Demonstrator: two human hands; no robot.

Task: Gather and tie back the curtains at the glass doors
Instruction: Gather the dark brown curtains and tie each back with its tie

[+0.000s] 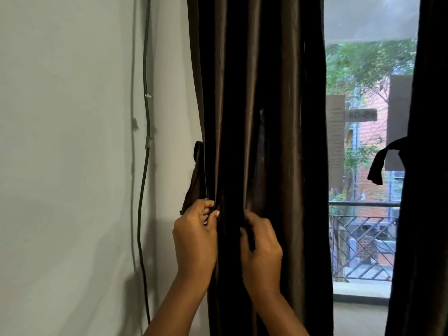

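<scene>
We see a dark brown satin curtain (261,141) hanging in deep folds between a pale wall (72,141) and the glass door (363,166). Our left hand (195,238) pinches its wall-side edge beside a tie-back strap (195,175); our right hand (260,248) grips a middle fold.

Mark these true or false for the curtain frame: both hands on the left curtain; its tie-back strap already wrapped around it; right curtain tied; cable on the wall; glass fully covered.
1. Both hands grip the left curtain. True: the left hand and the right hand each pinch a fold.
2. The tie-back strap is wrapped around that curtain. False: it hangs loose at its wall-side edge.
3. The right curtain is tied with a knot. True.
4. A cable runs down the wall. True.
5. The glass is fully covered. False: a gap shows between the curtains.
</scene>
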